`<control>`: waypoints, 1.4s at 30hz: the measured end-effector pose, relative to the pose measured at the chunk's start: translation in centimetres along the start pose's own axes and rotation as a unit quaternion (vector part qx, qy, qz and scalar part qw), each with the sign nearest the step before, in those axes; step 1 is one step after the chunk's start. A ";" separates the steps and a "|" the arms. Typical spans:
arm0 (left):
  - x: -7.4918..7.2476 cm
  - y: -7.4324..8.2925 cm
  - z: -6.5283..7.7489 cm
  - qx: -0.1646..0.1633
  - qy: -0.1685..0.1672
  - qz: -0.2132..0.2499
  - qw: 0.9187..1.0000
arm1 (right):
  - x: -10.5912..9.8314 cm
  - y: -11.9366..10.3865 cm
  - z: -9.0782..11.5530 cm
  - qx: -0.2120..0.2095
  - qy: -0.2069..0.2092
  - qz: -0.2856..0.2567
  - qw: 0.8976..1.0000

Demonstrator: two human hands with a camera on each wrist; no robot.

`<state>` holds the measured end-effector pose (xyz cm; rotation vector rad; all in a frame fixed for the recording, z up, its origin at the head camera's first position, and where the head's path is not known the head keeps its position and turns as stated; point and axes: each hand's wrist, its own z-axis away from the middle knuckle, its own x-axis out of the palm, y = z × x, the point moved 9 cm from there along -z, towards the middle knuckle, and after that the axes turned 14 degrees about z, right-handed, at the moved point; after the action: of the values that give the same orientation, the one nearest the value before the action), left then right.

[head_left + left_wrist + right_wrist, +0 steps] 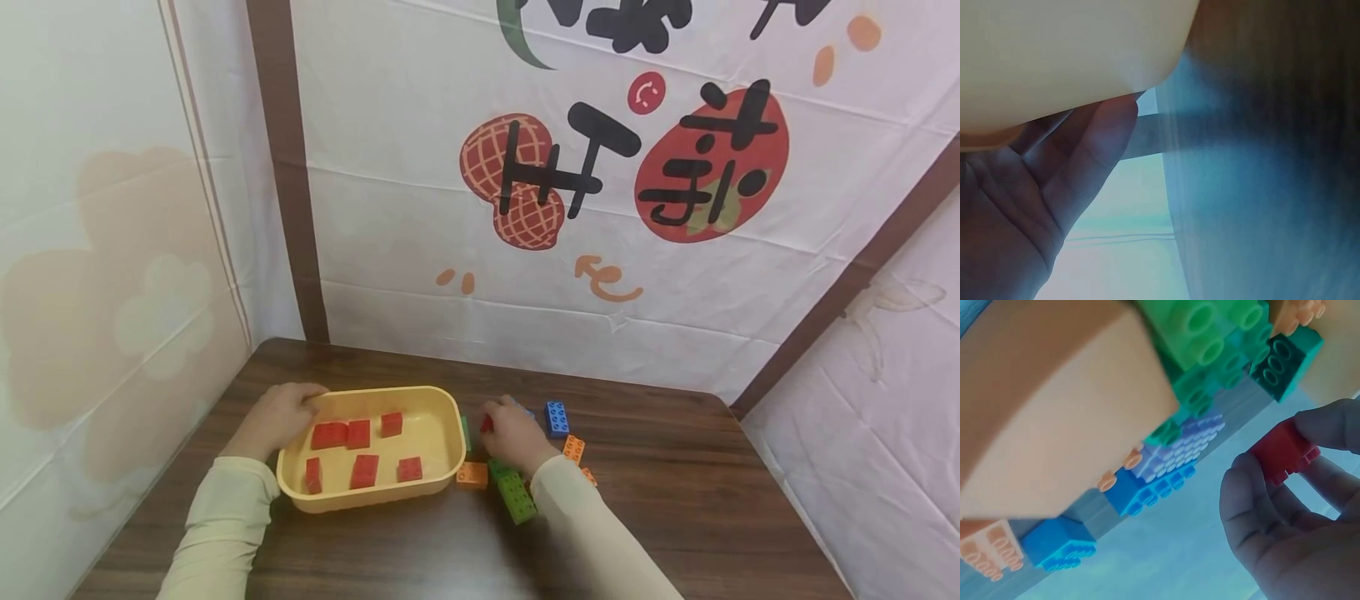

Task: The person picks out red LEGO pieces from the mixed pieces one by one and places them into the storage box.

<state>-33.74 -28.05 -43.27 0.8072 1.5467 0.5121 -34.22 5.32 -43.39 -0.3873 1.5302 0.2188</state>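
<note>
My right hand [517, 435] pinches a red toy brick [1285, 450] between thumb and fingers, above the loose bricks right of the yellow tray [378, 502]. In the right wrist view the brick's studs point down toward the palm. My left hand [277, 421] grips the tray at its left end; in the left wrist view its fingers [1100, 140] lie against the tray's outer wall. Several red bricks [364, 471] lie spread over the tray's floor, apart from two that sit side by side at the back.
Right of the tray lie green bricks [517, 497], an orange brick [472, 476] close to the tray's wall, a blue brick [557, 419] and another orange brick [573, 448]. A purple brick [1179, 450] shows in the right wrist view. A printed cloth [390, 317] hangs behind the brown table [675, 500].
</note>
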 end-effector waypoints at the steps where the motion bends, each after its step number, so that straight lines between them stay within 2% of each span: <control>1: 0.0 0.0 0.0 0.000 0.000 0.000 1.000 | -0.1 0.1 0.1 0.002 0.001 -0.001 1.000; 13: 0.2 -0.1 -0.1 -0.010 -0.007 -0.002 1.000 | -0.7 0.1 0.8 0.004 0.000 -0.005 1.000; 19: 0.1 0.0 -0.1 -0.004 -0.004 -0.002 1.000 | -1.1 -0.1 1.5 0.000 -0.002 -0.009 1.000; 27: 0.5 0.3 0.2 -0.025 0.000 0.000 1.000 | -1.9 -0.8 1.5 -0.033 -0.004 -0.030 0.999; 36: 0.4 0.0 0.0 -0.019 0.004 0.002 1.000 | -2.9 -3.1 1.5 -0.046 -0.006 -0.037 0.998; 42: 0.3 -0.2 -0.3 -0.021 -0.001 0.003 1.000 | -3.4 -4.7 1.2 -0.048 0.000 -0.011 0.999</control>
<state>-34.09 -27.90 -43.61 0.7802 1.5284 0.5454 -31.44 1.79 -39.52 -0.4802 1.5176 0.2767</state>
